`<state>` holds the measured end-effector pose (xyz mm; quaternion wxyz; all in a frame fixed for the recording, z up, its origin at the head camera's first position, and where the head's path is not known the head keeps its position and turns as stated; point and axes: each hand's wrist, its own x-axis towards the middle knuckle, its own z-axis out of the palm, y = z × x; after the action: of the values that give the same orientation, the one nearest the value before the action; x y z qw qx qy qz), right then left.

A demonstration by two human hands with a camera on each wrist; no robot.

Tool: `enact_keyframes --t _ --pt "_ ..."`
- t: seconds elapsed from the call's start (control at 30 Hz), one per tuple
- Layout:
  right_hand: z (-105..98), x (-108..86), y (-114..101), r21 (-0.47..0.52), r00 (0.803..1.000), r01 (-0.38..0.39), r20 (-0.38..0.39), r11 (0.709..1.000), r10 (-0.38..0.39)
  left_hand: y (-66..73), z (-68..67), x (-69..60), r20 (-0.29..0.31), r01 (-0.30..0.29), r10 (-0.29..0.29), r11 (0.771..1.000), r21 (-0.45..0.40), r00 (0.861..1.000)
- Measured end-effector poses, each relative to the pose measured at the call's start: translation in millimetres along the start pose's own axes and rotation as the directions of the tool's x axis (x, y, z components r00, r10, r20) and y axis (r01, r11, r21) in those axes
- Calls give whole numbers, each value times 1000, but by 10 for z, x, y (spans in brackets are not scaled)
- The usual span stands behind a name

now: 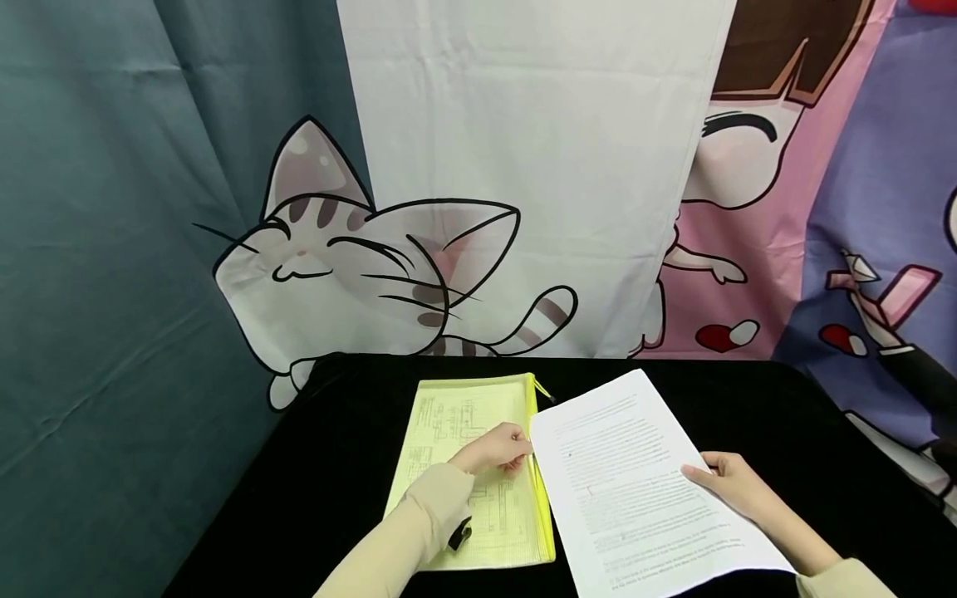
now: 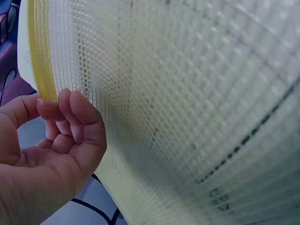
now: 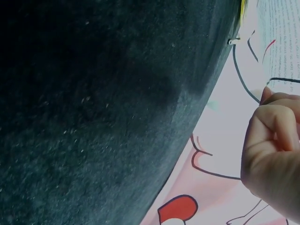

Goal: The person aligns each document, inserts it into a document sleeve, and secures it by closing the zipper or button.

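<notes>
A yellow-edged mesh zipper pouch [image 1: 489, 498] lies on the black-covered table, with printed diagrams showing through it. My left hand [image 1: 499, 448] reaches over it and pinches its zipper edge; in the left wrist view, thumb and index finger meet at the yellow strip [image 2: 41, 61] while the other fingers curl beside the mesh. White printed paper [image 1: 635, 498] slants to the right of the pouch, its left side close to the zipper. My right hand [image 1: 736, 486] grips the paper's right edge, thumb on top. Whether it is one sheet or several, I cannot tell.
Black cloth [image 1: 299, 507] covers the table, whose far edge meets a hanging curtain [image 1: 538, 124] with cartoon figures. A zipper pull [image 1: 544, 390] sticks out at the pouch's top right corner. A small black item [image 1: 459, 533] sits at my left wrist.
</notes>
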<state>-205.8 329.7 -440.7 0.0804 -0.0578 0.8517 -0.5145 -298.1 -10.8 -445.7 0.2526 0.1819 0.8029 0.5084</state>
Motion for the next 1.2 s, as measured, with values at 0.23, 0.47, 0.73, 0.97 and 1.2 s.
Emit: enact_keyframes --t 0.23,0.47,0.73,0.97,1.2 --pt "99 44 -24 -6 999 -17 -32 1000 16 38 81 -79 33 -7 7 1000 3 999" --pt "200 84 -29 -20 992 -70 -102 997 68 34 145 -133 66 2 -2 1000 -2 998" --pt "303 147 -13 -15 975 -125 -185 992 120 12 168 -164 105 16 -16 1000 2 994" --pt "356 179 -54 3 972 -120 -202 993 118 25 93 -170 200 54 -52 999 -4 978" --pt "404 189 -108 -67 964 -116 -249 991 96 -6 33 -144 250 63 -55 998 -23 967"
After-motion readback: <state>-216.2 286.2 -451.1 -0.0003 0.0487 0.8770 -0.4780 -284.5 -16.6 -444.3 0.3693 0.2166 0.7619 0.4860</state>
